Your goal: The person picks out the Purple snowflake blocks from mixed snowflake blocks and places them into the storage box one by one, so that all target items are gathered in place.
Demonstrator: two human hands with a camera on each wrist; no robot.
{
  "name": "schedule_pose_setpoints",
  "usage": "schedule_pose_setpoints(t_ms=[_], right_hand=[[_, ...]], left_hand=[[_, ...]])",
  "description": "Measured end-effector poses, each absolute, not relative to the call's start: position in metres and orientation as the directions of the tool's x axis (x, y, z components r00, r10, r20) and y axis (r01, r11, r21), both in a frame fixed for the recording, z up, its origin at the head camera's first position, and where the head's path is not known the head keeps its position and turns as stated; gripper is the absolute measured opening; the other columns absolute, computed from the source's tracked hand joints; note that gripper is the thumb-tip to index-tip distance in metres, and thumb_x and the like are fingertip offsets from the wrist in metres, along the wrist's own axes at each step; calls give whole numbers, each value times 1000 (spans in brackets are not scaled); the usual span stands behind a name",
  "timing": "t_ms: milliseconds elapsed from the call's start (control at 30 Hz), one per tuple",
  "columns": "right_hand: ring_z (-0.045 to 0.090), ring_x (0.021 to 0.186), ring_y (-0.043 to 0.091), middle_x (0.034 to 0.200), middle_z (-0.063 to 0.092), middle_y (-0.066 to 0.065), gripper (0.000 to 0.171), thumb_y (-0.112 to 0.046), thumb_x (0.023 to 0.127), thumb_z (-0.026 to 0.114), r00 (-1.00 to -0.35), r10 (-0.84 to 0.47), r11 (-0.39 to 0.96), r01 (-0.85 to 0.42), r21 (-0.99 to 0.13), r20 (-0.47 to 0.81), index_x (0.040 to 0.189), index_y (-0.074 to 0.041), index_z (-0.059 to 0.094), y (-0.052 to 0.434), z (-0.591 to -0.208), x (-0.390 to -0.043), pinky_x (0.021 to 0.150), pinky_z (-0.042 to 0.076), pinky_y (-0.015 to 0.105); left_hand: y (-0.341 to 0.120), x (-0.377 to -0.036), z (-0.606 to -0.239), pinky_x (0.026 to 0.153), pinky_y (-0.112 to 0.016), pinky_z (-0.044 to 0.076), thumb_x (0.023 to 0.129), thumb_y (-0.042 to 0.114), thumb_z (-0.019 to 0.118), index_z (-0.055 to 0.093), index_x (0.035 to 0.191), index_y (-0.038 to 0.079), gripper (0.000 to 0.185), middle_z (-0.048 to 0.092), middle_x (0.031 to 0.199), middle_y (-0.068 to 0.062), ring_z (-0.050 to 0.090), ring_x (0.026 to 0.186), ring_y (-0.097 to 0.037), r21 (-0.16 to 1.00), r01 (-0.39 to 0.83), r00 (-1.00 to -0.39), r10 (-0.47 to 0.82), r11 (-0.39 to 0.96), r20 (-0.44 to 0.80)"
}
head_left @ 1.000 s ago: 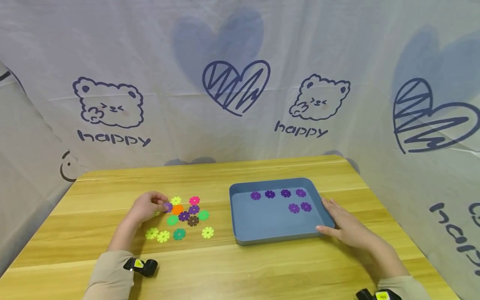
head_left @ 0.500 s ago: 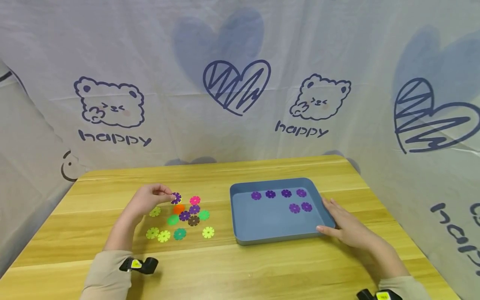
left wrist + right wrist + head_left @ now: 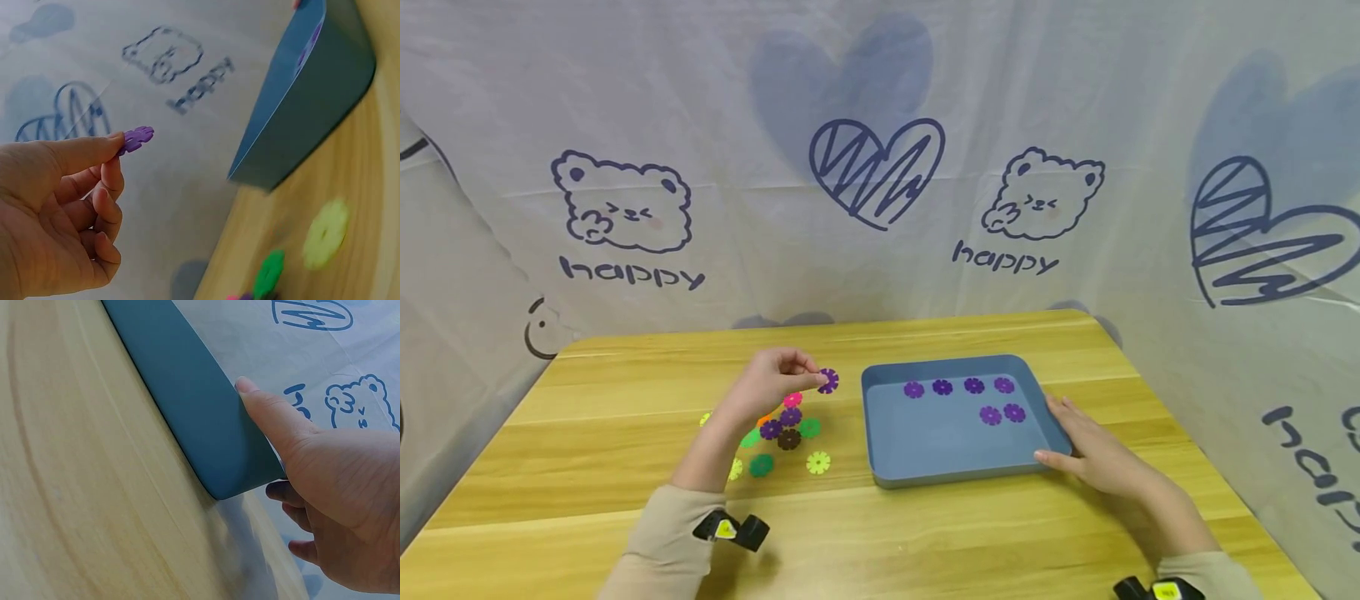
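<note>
My left hand point(image 3: 767, 385) pinches a purple snowflake disc point(image 3: 829, 381) between thumb and forefinger, raised above the table just left of the tray. In the left wrist view the notched purple disc point(image 3: 137, 139) juts past the thumb tip, and the other fingers are curled. The blue-grey tray point(image 3: 917, 442) lies on the table with several purple discs point(image 3: 973, 386) inside, most in a row along the back. My right hand point(image 3: 1101, 454) holds the tray's front right corner. In the right wrist view its thumb point(image 3: 269, 409) lies on the rim, with fingers by the side wall.
Left of the tray lie loose discs: a brown one point(image 3: 788, 439), a teal one point(image 3: 762, 465), a yellow one point(image 3: 818, 462), a pink one point(image 3: 793, 400) and several others, partly behind my left arm. A printed cloth point(image 3: 760, 217) hangs behind the wooden table point(image 3: 970, 533).
My left hand has lifted the purple disc from the left of the pile and carried it right, toward the tray. The right hand and tray have stayed in place.
</note>
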State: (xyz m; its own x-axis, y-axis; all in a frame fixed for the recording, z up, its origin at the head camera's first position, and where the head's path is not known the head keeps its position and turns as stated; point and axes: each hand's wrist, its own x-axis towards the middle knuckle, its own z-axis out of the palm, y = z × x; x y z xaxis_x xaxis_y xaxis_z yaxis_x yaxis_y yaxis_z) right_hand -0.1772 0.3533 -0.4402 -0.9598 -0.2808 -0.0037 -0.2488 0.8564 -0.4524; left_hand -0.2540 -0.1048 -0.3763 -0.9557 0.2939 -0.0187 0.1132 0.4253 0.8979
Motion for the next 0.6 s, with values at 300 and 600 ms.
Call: schedule_pose_setpoints(t_ms=[300, 600], right_hand=[[14, 144, 52, 158, 18, 28, 92, -51, 91, 61, -960, -279, 856, -244, -456, -10, 153, 2, 17, 354, -441, -177, 111, 17, 69], [15, 144, 52, 158, 19, 29, 93, -51, 91, 61, -960, -280, 859, -247, -448, -7, 153, 3, 18, 354, -440, -177, 111, 17, 68]], left_hand=[[-44, -257, -388, 76, -31, 47, 86, 19, 74, 68, 91, 7, 14, 66, 81, -9, 57, 76, -19, 925, 124, -944, 329, 359, -1], [6, -260, -407, 63, -23, 42, 84, 18, 77, 70, 84, 8, 12, 65, 74, 1, 52, 69, -11, 913, 146, -947, 322, 380, 17]])
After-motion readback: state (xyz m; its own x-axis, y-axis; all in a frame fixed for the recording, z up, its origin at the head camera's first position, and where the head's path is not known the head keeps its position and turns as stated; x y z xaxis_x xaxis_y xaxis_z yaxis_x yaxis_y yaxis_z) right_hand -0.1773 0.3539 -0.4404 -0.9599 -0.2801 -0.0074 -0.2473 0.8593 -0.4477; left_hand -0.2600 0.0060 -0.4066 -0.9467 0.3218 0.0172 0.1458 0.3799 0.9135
